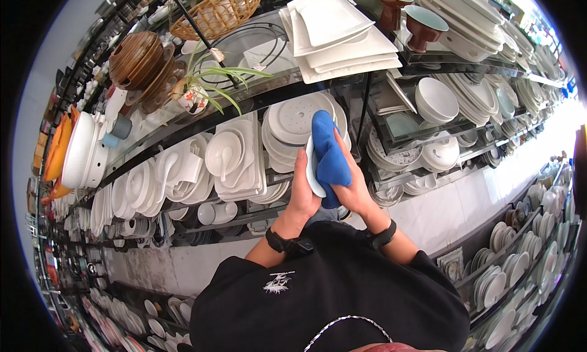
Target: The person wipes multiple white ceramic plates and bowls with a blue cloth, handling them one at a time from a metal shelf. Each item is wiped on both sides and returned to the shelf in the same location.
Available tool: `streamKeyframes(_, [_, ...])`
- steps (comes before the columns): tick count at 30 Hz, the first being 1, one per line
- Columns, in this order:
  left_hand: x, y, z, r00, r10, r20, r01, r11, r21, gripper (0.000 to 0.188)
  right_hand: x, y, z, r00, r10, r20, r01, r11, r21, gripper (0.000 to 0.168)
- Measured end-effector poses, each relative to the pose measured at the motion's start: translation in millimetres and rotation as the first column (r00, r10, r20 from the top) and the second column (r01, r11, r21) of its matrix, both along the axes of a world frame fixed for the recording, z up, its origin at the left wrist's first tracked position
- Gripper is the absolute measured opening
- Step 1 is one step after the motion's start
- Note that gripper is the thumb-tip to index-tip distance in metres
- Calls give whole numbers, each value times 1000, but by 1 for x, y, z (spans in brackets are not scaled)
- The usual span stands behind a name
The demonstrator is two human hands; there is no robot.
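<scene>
Between my two hands, in front of my chest, is a small pale blue-white dish, seen nearly edge-on. My left hand grips its left side, thumb pointing up. A blue cloth lies folded over the dish's right side, and my right hand presses it there. Part of the cloth hangs below the dish. The fingers of both hands are mostly hidden behind the dish and cloth. Just beyond my hands, a round white plate with drain holes rests on stacked plates on the shelf.
Square white plates are stacked on the glass top shelf, near footed bowls. To the left stand a potted spider plant, brown bowls and a wicker basket. More crockery shelves line the right, across a tiled floor.
</scene>
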State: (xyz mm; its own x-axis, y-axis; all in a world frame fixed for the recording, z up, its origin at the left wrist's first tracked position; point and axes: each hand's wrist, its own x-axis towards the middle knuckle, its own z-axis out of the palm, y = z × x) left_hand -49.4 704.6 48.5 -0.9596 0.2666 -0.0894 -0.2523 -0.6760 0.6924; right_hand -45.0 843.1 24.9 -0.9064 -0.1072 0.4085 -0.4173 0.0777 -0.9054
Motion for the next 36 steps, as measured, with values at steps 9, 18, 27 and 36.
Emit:
streamKeyframes(9, [-7,-11,-56,999,-46,9,44,991,123,66,13,-5,19,956,175,-235,-111,959,261,74])
streamKeyframes(18, [13,2,-25,995,-101,14,100,994,33,72,-1,15,-24,996,-55,77,53,998,27,70])
streamKeyframes(27, [14,-6,-30,996,-43,80,41,999,19,56,36,37,-53,821,-39,570,348,825,-446,42])
streamKeyframes(36, [6,1,-28,926,-89,-367,-214,678,-703,46,40,53,-24,830,-101,548,413,772,-484,34])
